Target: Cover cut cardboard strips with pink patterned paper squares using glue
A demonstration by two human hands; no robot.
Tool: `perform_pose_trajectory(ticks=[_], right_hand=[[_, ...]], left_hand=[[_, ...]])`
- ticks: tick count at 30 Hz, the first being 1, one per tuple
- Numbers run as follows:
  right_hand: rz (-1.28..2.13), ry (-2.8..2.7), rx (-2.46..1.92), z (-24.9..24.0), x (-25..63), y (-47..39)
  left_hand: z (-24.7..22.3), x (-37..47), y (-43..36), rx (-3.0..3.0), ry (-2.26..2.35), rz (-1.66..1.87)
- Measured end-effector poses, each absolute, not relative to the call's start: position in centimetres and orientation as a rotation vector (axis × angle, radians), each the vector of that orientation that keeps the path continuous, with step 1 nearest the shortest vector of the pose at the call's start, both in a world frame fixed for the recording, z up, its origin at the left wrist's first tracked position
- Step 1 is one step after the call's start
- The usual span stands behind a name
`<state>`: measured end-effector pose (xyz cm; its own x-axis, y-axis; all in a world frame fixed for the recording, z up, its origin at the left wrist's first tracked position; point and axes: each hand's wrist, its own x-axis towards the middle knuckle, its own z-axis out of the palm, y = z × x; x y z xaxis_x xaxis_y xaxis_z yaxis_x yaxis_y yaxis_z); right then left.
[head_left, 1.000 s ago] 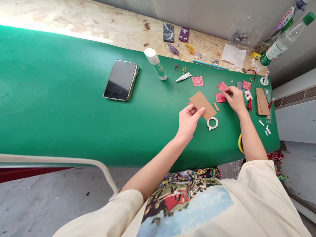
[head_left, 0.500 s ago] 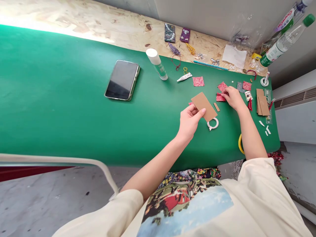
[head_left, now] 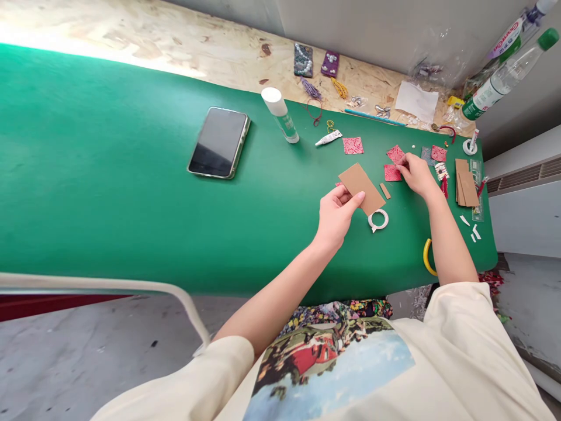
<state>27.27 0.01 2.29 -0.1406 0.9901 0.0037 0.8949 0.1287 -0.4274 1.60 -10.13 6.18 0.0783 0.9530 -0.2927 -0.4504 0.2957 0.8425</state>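
Observation:
My left hand (head_left: 336, 215) pinches a flat brown cardboard rectangle (head_left: 362, 188), tilted above the green table. A small red edge of something (head_left: 338, 184) shows beside the fingers; most of it is hidden. With thumb and fingers drawn together, my right hand (head_left: 415, 174) is at the upper right corner of a red patterned fabric square (head_left: 392, 172); its fingertips partly cover that corner. Just above lies another red patterned square (head_left: 395, 154), turned at an angle. Between the hands are a thin brown cardboard strip (head_left: 385, 190) and a white tape roll (head_left: 378, 220), partly under the cardboard's lower corner.
A phone (head_left: 219, 142), an upright glue stick (head_left: 280, 115) and a white tube (head_left: 328, 138) stand or lie leftward. Stacked cardboard pieces (head_left: 465, 182) are at the right, near a yellow ring (head_left: 428, 257). A bottle (head_left: 504, 82) stands at the back right corner.
My right fingertips have shifted slightly right, uncovering more of the lower red square, which looks flatter. My left hand and the cardboard have hardly moved.

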Motion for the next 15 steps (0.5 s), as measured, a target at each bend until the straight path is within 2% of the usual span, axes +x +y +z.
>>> perform_pose_trajectory(ticks=[15], right_hand=[[0.480,-2.211,-1.826,1.9,27.2,1.2]], left_hand=[[6.0,1.7,-10.1,0.644,0.989,1.169]])
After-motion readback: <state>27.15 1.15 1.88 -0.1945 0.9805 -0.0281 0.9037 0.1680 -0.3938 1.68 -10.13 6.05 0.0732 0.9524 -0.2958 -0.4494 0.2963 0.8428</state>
